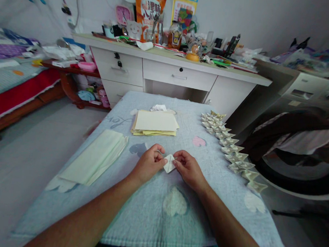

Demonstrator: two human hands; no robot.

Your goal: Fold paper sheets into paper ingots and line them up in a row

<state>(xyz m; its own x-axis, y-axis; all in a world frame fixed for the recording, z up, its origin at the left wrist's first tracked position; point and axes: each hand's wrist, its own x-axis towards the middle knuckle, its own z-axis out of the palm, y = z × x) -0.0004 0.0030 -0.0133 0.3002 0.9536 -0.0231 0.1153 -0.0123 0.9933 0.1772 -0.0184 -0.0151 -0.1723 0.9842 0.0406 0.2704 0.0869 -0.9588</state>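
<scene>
A small piece of folded paper (169, 164), diamond-shaped with a crease down its middle, is held just above the cloth near the table's centre. My left hand (150, 162) pinches its left corner between thumb and fingers. On the opposite corner, my right hand (188, 168) has its thumb and fingers closed too. Beyond them lies a stack of cream and yellow paper sheets (156, 121). To the left rests a pile of long pale paper (95, 157). Rows of folded paper boats (232, 150) run along the table's right side.
A blue cloth with heart patterns (201, 226) covers the table. Crumpled white paper (159, 107) sits behind the stack. Past the table stands a white desk (169, 72) crowded with jars and packets. A washing machine (307, 97) is at the right, a bed (14, 91) at the left.
</scene>
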